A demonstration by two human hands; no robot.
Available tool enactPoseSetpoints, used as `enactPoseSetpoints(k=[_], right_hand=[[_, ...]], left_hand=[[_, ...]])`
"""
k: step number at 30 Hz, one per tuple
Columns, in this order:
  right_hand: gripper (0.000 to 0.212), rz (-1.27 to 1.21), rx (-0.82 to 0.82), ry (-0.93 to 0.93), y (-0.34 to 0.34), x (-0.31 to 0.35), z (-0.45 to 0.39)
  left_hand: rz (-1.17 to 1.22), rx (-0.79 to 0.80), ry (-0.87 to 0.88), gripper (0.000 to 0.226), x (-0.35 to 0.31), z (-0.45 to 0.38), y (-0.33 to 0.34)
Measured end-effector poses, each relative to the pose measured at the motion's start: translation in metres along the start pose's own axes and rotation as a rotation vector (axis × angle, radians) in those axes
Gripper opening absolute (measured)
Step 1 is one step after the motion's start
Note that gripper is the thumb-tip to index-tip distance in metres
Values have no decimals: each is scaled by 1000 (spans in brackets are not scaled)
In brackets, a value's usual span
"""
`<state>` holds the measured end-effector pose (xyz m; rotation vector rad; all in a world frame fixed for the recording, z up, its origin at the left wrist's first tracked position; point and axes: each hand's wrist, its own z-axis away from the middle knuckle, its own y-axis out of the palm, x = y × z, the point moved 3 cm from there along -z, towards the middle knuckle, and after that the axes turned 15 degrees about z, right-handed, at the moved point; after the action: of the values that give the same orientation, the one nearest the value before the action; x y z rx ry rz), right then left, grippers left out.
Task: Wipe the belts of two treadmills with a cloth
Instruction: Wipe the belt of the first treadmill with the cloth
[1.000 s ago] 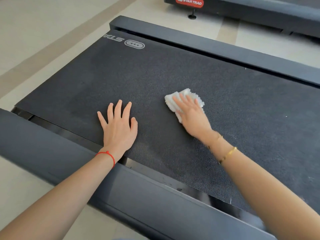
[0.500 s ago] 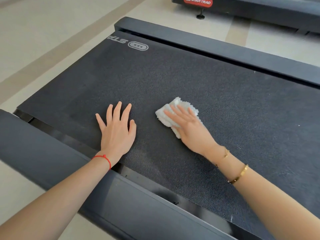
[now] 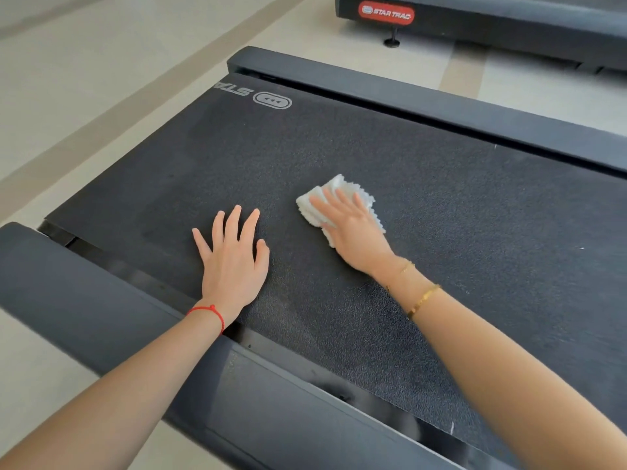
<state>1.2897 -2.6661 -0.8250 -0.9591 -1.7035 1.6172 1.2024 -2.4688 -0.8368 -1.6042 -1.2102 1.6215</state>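
A black textured treadmill belt (image 3: 441,215) fills the middle of the view. My right hand (image 3: 353,232) presses flat on a white fluffy cloth (image 3: 312,206) in the belt's centre, fingers spread over it. My left hand (image 3: 234,259) lies flat and bare on the belt to the left of the cloth, fingers apart, a red string on its wrist. A second treadmill (image 3: 509,25) with a red STAR TRAC label stands at the top right.
Dark side rails run along the belt: the near rail (image 3: 101,310) under my forearms and the far rail (image 3: 407,100) beyond the belt. Pale tiled floor (image 3: 101,79) lies to the left and between the two treadmills.
My right hand slid the cloth a little to the left and toward me, closer to my left hand. The left hand stayed pressed in place.
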Motion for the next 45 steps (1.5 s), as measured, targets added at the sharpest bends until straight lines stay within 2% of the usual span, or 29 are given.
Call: enactPoseSetpoints(k=[2,3,8,11,18,22,25,28,31,33,36,40,42,45], right_hand=[[50,-66,27,-80,0,-6,20],[50,-90,27,-63,-1,-17,28],[51,30,23,303,-8,-93,47],[52,-2,33,387,-11,-84,49],[53,-115,-12,54,-20,11,109],[54,-145,13,-6,-22,17,150],[55,-83,3,125,-24,-14,153],[50,32,1,339,-24,-50,137],[48,36,7,450,-23,-48,124],[50,30,-10,392,-21,-21,123],[51,77,-41,142,-26,34,138],[55,-116,50,-66,-27,62,171],[57,-104,62,-92,-24,55,183],[56,-22,19,17,-24,24,186]], left_hand=[[2,2,3,55,0,0,0],[3,1,2,55,0,1,0],[9,4,2,54,-2,0,0],[3,3,4,54,-1,0,1],[6,-1,17,54,2,0,2],[7,3,32,53,3,1,3],[9,11,33,53,1,3,3],[10,8,38,53,1,5,2],[12,2,46,52,0,7,2],[15,0,42,52,0,6,1],[17,1,41,51,-2,7,1],[18,-2,55,51,-1,8,0],[18,2,56,52,0,9,0],[15,12,54,52,-2,10,1]])
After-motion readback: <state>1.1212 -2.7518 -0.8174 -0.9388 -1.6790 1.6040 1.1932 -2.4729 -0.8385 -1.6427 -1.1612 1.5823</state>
